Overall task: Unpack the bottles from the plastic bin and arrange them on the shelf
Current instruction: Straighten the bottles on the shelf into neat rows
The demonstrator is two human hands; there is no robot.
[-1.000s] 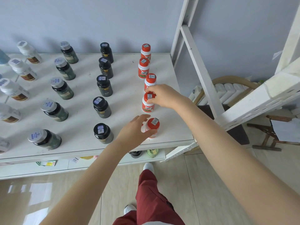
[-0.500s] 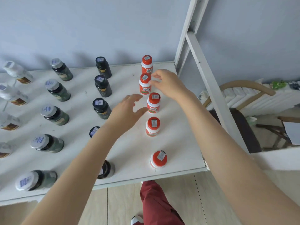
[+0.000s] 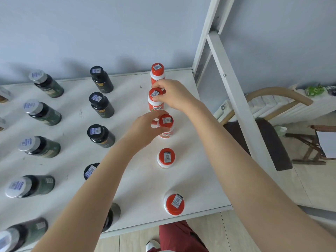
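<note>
1. Five red-capped bottles (image 3: 165, 158) stand upright in single file down the right side of the white shelf (image 3: 200, 179), running from the back wall to the front edge.
2. The right hand (image 3: 175, 96) reaches to the second bottle (image 3: 154, 106), counted from the wall. Its fingers pinch the red cap from above.
3. The left hand (image 3: 144, 129) is at the third bottle (image 3: 165, 120), with its fingers curled round the left side of the cap.
4. Black-capped bottles (image 3: 98, 102) and silver-capped bottles (image 3: 31, 107) stand in further files to the left, well apart from both hands.
5. These look like small, rigid plastic bottles, probably light and smooth-sided. Being narrow and tall, they would likely tip if nudged.
6. The safest hold seems to be the cap or the shoulder just under it. Any shift should be slow, so the neighbouring bottles stay standing.
</note>
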